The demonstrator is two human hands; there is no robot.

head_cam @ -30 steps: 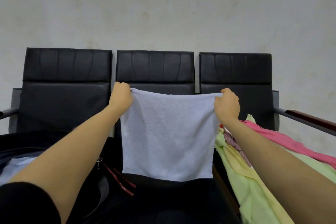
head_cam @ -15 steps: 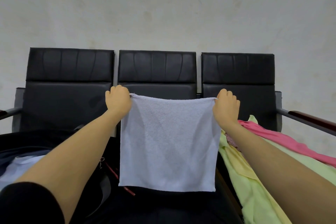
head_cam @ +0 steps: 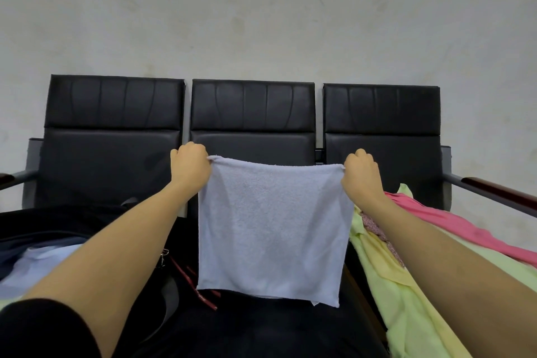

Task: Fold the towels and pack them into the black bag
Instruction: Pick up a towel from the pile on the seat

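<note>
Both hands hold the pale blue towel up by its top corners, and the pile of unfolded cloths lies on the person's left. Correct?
Not quite: the pile of unfolded cloths lies on the person's right, as the head view shows. The left hand and right hand do hold the pale blue towel by its top corners.

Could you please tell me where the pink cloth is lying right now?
In the head view the pink cloth lies at the right, on the pile of yellow-green cloths, just behind the right forearm.

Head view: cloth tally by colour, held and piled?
Pale blue, 2: held towel, folded towel in the black bag.
Pink, 1: cloth on the right pile.
Yellow, 1: cloth.
Light green, 1: cloth.
Patterned, 1: cloth.
Total: 6.
</note>
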